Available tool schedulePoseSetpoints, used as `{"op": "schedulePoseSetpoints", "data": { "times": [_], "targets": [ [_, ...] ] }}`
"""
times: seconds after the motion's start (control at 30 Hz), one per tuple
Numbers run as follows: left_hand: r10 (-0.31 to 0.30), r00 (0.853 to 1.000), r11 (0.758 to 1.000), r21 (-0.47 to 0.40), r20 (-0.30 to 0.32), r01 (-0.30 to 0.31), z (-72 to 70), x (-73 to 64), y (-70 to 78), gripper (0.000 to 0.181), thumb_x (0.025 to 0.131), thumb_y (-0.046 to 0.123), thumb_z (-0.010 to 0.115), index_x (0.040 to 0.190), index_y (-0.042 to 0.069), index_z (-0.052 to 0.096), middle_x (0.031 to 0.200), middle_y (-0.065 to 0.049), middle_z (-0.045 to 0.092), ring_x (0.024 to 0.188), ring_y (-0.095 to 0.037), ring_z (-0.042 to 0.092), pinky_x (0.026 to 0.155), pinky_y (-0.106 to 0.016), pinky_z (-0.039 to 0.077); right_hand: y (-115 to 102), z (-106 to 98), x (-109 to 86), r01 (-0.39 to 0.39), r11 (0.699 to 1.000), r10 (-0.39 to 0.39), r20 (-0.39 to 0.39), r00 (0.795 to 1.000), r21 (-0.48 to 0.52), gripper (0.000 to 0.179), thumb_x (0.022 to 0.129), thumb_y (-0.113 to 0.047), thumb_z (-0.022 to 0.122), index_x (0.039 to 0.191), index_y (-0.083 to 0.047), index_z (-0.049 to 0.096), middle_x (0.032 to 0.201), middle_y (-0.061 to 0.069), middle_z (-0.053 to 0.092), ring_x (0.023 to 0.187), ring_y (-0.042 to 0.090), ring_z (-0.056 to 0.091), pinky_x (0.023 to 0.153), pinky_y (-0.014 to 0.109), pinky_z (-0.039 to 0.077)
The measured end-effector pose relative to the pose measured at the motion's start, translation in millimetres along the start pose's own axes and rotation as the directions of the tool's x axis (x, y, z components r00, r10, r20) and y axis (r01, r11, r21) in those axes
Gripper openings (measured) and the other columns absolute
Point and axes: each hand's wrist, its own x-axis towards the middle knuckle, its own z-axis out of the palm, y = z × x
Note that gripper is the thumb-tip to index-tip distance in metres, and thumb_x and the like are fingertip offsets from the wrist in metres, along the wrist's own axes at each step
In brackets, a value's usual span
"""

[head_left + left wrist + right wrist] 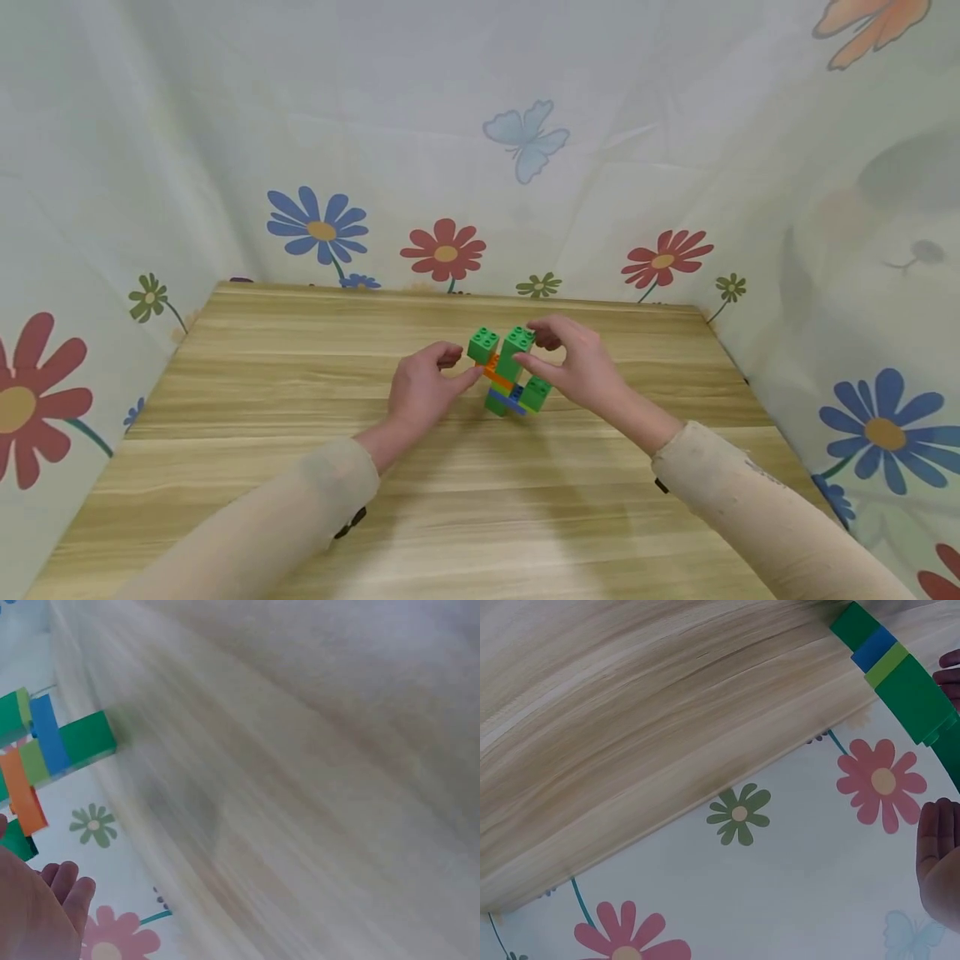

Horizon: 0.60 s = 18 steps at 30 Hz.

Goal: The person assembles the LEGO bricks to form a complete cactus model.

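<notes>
A brick build of green, orange, blue and lime toy building bricks stands upright on the wooden table. Its tall green brick (pixel 512 354) rises in the middle, with a green brick (pixel 483 344) at the left on an orange brick (pixel 498 378). Lower down, a blue brick (pixel 874 649) sits above the green base brick (pixel 88 739). My left hand (pixel 426 387) is at the build's left side, thumb tip close by the orange brick, fingers apart from it. Around the upper right side my right hand (pixel 577 362) is loosely curved, thumb overlapping the tall green brick in the head view.
The wood-grain table (pixel 300 500) reaches back to a pale fabric wall (pixel 420 100) printed with flowers and butterflies. That fabric also runs along the left and right sides. Another green brick (pixel 536 394) juts from the build's lower right.
</notes>
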Motion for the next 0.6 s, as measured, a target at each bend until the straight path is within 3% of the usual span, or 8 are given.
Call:
{"op": "schedulePoseSetpoints", "data": {
  "times": [0.13, 0.27, 0.6],
  "targets": [
    [0.021, 0.999, 1.000, -0.013, 0.030, -0.020, -2.0, 5.9, 3.9, 0.049, 0.092, 0.040, 0.087, 0.130, 0.013, 0.073, 0.129, -0.007, 0.076, 0.120, -0.026, 0.071, 0.104, -0.048, 0.057, 1, -5, -5.7, -0.028, 0.999, 0.028, -0.024, 0.999, 0.020, 0.049, 0.092, -0.025, 0.088, 0.132, -0.003, 0.068, 0.117, 0.013, 0.075, 0.104, 0.030, 0.074, 0.093, 0.049, 0.062],
    [0.060, 0.992, 0.998, -0.029, 0.108, -0.058, -6.3, 14.9, 4.2, 0.055, 0.092, 0.035, 0.087, 0.139, 0.015, 0.069, 0.136, -0.007, 0.072, 0.126, -0.027, 0.068, 0.109, -0.049, 0.054, 5, -10, -13.9, -0.069, 0.997, 0.070, -0.034, 0.997, 0.045, 0.049, 0.092, -0.025, 0.087, 0.133, -0.005, 0.068, 0.119, 0.012, 0.074, 0.107, 0.028, 0.073, 0.095, 0.049, 0.061],
    [0.165, 0.929, 0.986, -0.079, 0.330, -0.147, -27.7, 47.4, 1.4, 0.065, 0.093, 0.026, 0.087, 0.150, 0.010, 0.061, 0.146, -0.008, 0.067, 0.135, -0.031, 0.063, 0.115, -0.051, 0.048, 20, -11, -39.0, -0.158, 0.980, 0.163, -0.037, 0.986, 0.120, 0.050, 0.091, -0.023, 0.088, 0.132, -0.002, 0.067, 0.120, 0.011, 0.075, 0.110, 0.029, 0.072, 0.096, 0.049, 0.061]
  ]
}}
